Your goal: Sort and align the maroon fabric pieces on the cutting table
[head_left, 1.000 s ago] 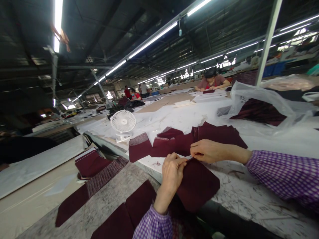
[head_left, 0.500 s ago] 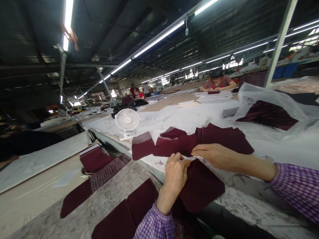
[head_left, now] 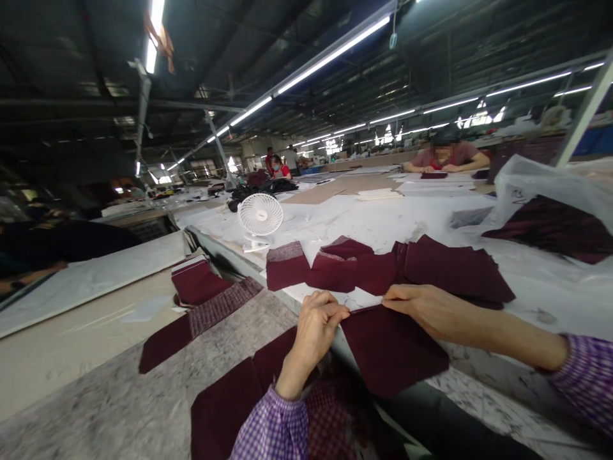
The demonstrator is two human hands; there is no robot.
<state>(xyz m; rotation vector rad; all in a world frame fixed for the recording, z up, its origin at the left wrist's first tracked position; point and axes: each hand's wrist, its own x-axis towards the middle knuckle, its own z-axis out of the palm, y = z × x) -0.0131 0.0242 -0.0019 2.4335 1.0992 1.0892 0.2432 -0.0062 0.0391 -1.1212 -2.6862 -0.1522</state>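
Between my two hands a maroon fabric piece (head_left: 395, 351) hangs over the front edge of the white table (head_left: 330, 217), its top edge stretched nearly straight. My left hand (head_left: 318, 322) pinches the left end of that edge between thumb and fingers. At the right end my right hand (head_left: 424, 306) pinches the same edge, fingers closed. Just beyond my hands lies a row of maroon cut pieces (head_left: 330, 271), some with a speckled band. To its right, a fanned stack of maroon pieces (head_left: 453, 265) sits partly behind my right hand.
A small white fan (head_left: 260, 217) stands near the table's left edge. On the lower grey surface at left lie a long maroon strip (head_left: 167, 342) and a folded maroon bundle (head_left: 198, 281). A clear plastic bag (head_left: 522, 185) with dark maroon cloth is at right. A co-worker (head_left: 447, 156) leans on the far side.
My hands have drawn apart along the fabric's top edge, the left one going left, so the edge is now stretched between them. The whole view has shifted, with the surroundings sliding right.
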